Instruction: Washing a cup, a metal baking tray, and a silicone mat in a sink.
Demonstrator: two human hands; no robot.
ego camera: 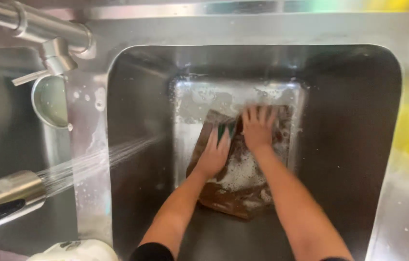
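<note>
Pressing down into the sink (349,96), my right hand (257,129) lies flat with its fingers (254,115) spread wide on the brown board (236,193), gripping nothing. My left hand (212,157) sits just beside it, fingers loosely curled around a green sponge (224,130) that rests against the board's upper part; I cannot tell how firmly it is clasped, since the palm hides most of it. The board lies tilted on the sink floor, over a shiny rectangular metal tray (190,104), and white foam (240,171) covers its middle. Off to the left, a pull-out spray head (4,203) shoots a water jet (93,162) across the divider toward my left forearm. The faucet (45,34) stands at the top left, with a round metal cup (50,101) under it
</note>
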